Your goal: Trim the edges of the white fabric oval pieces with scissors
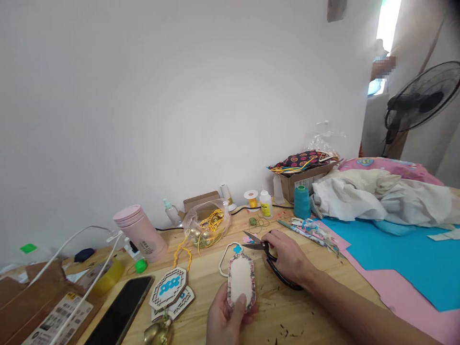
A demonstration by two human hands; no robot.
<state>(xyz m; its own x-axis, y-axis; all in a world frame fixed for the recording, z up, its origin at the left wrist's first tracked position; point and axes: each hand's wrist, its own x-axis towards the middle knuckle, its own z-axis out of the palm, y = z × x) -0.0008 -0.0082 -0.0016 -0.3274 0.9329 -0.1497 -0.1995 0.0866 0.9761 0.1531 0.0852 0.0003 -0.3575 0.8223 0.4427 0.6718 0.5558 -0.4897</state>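
Observation:
My left hand [230, 316] holds an oblong cream plaque [240, 278] with a patterned fabric edge, thumb on its face. In my right hand [287, 256] are black-handled scissors [254, 243], their blades parted just above the plaque's upper right. Behind the plaque lies a thin pale frame [223, 261], with a small blue flower cutout [237, 248] at its top. Pink cutouts [248, 238] lie by the blades. To the left are octagonal wooden ornaments [168, 287] with blue shapes, yellow cord and a brass bell [158, 333].
A black phone [120, 311], pink tumbler [142, 235] and cardboard box [43, 306] stand left. Behind are a bag of bells [208, 225], glue bottle [266, 205] and teal thread spool [302, 203]. Blue sheets [406, 258] and white cloth [384, 199] lie right. A person's arm shows near the fan [424, 100].

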